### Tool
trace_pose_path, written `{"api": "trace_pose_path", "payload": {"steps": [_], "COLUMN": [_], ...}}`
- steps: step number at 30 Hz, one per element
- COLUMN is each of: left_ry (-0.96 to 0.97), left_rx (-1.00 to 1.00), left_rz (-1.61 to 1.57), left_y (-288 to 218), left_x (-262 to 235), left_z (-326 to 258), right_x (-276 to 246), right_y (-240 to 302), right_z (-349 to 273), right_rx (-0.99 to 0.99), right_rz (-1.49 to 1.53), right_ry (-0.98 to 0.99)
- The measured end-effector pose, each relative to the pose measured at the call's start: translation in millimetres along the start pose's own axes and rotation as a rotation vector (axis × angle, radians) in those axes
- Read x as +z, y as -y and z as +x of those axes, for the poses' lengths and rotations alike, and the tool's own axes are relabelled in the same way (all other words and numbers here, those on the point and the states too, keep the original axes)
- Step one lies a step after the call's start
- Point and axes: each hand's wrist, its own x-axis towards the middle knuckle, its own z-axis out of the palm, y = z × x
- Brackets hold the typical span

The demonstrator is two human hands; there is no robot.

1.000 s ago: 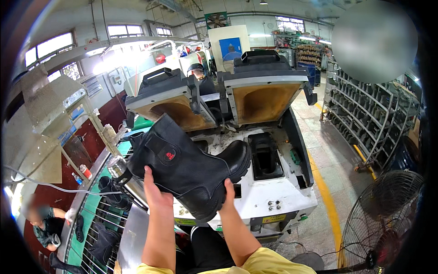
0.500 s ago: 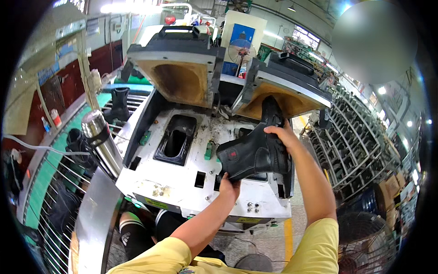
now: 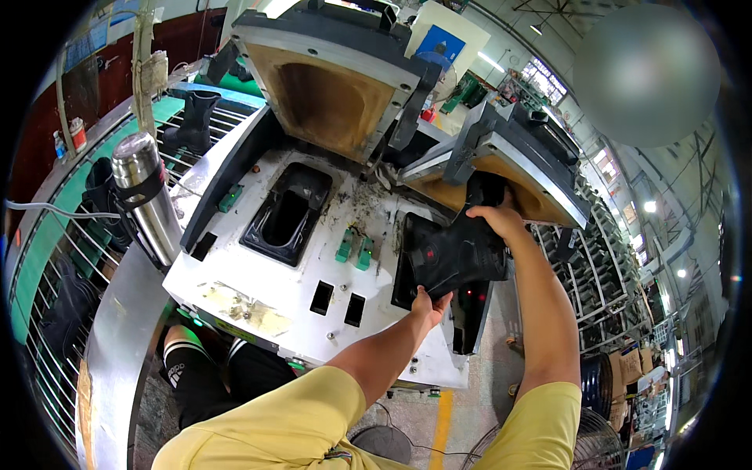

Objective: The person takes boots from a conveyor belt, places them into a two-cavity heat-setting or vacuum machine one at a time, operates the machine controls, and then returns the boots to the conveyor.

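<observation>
A black boot [image 3: 458, 254] with a small red mark on its side is held in both my hands, tilted, over the right-hand black recess [image 3: 403, 290] of a white-topped machine [image 3: 251, 282]. My left hand [image 3: 432, 304] grips the boot's near lower part, some fingers hidden beneath it. Its far, upper part is in my right hand [image 3: 500, 219], just below the raised right lid [image 3: 540, 176] with its brown, hollowed inside. The boot covers much of the right recess. To the left, the matching black recess [image 3: 294, 215] holds nothing visible under its raised lid [image 3: 321, 94].
Left of the machine, a steel flask [image 3: 145, 196] stands near a roller conveyor [image 3: 70, 227] carrying several black boots [image 3: 192, 121]. Small green blocks [image 3: 354, 249] sit between the recesses. Racks of boots [image 3: 595, 274] are at the right, with a fan [image 3: 591, 427] below.
My hands have moved the boot rightward and lower toward the right recess. My view has shifted, so the machine looks turned and the left lid closer.
</observation>
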Motion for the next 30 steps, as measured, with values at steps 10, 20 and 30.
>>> {"api": "trace_pose_path", "payload": {"steps": [10,20,30], "left_ry": [-0.035,0.086,0.194], "left_rx": [0.493,0.753,1.356], "left_rz": [1.551,2.941,2.382], "left_y": [-29,-86,-101], "left_x": [-18,29,3], "left_z": [-37,-27,-5], "right_x": [18,32,79], "right_y": [-20,-34,-63], "right_z": [3,5,41], "right_rx": [0.024,0.078,0.056], "right_rz": [-0.096,0.052,0.163], "right_ry": [-0.021,0.026,0.121]}}
